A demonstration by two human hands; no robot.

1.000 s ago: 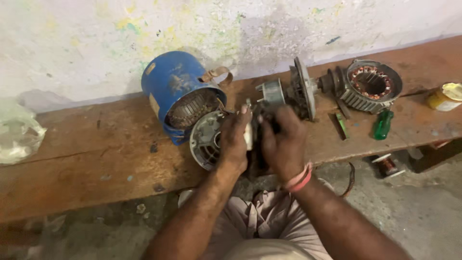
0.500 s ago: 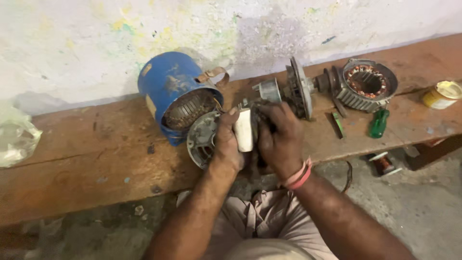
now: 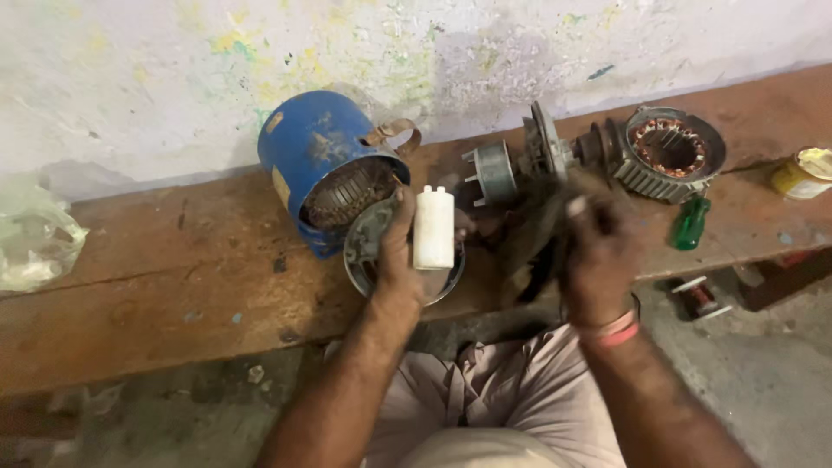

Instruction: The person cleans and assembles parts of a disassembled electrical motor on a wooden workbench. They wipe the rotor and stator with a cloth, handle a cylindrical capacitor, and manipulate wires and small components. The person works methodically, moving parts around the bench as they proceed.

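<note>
Since half a second ago the two hands have parted: the left hand (image 3: 400,251) has lifted the white cylindrical capacitor (image 3: 433,227) clear, and the right hand (image 3: 594,251) has swung off to the right in a blur. Leftmost on the table (image 3: 173,269) lies a crumpled clear plastic bag (image 3: 35,238), then the blue motor housing (image 3: 322,169) on its side, open end toward the person. Just in front of it the left hand is closed around the capacitor, thumb and fingers pinching it upright over the round metal end cover (image 3: 368,238). It is a plain, smooth white can with two small terminals on top. Whether the right hand grips anything I cannot tell; it is too blurred. The work seems to be at the inspecting stage, and a steady hold is needed. Farther right lie the rotor assembly (image 3: 542,152), the copper-wound stator (image 3: 672,152), a green-handled screwdriver (image 3: 690,224) and a yellow tin (image 3: 802,173).
</note>
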